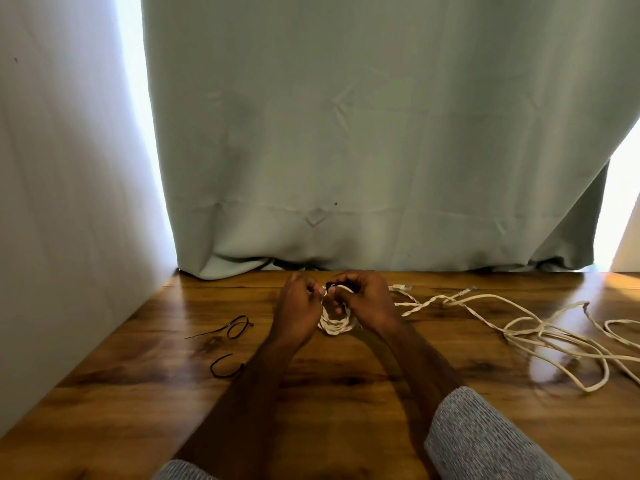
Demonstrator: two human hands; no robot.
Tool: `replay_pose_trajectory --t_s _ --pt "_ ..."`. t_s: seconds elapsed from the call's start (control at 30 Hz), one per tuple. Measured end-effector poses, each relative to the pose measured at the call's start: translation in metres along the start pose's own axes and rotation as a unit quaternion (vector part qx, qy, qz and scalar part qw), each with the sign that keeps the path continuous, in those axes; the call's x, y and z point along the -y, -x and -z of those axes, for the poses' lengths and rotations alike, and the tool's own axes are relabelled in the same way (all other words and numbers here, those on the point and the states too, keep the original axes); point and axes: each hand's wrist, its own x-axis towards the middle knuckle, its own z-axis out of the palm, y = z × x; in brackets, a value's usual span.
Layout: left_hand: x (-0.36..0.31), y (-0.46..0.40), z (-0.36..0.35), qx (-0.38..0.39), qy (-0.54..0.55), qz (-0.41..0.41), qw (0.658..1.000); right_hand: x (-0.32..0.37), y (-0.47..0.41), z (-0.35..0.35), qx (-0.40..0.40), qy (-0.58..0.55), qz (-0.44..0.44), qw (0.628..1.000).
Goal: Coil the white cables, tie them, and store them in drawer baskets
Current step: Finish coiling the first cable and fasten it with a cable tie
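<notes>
Both hands, left [300, 308] and right [363, 299], pinch a black tie [329, 285] atop the upright cable coil [336, 323]. Fingers hide the tie's ends.

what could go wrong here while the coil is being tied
1. Both hands, left hand and right hand, pinch at the top of the coiled white cable; its lower loops could spring loose.
2. The loose white cable lies tangled nearby and may snag.

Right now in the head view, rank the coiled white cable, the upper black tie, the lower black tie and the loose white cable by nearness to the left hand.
1. Coiled white cable: touching left hand.
2. Upper black tie: left.
3. Lower black tie: left, nearer the viewer.
4. Loose white cable: far right.
</notes>
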Motion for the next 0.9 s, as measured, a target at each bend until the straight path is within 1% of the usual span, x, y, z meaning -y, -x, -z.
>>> replay_pose_trajectory --t_s 0.1,0.2,0.33,0.4,0.47,0.57,0.67,0.8,0.9 --pt "0.002 -0.002 0.005 -0.004 0.047 0.055 0.997 -0.001 0.000 0.002 -0.019 -0.019 -0.013 1.000" --pt "0.005 -0.004 0.009 -0.010 0.091 0.110 0.990 -0.001 -0.001 0.006 -0.021 -0.040 -0.022 0.999" --pt "0.006 -0.005 0.007 -0.012 0.159 0.144 0.977 0.001 -0.001 0.005 -0.030 -0.063 -0.035 0.997" --pt "0.005 -0.002 0.009 0.000 0.176 0.138 0.975 0.002 0.000 0.006 -0.029 -0.088 -0.040 0.995" --pt "0.002 0.003 0.012 0.007 0.139 0.117 0.983 0.002 -0.001 0.008 -0.036 -0.085 -0.035 0.995" --pt "-0.004 0.008 0.020 -0.019 0.130 0.103 0.986 0.007 0.002 0.006 -0.032 -0.061 -0.028 0.997" --pt "-0.005 0.013 0.035 -0.055 0.122 0.076 0.988 0.018 0.006 -0.001 -0.015 -0.064 -0.018 0.998" --pt "0.008 0.020 0.076 -0.064 0.091 0.032 0.993 0.036 0.012 -0.021 0.007 -0.089 -0.014 0.996" --pt "0.021 0.029 0.121 -0.074 0.062 0.035 0.995 0.056 0.020 -0.047 0.035 -0.098 0.002 0.995"
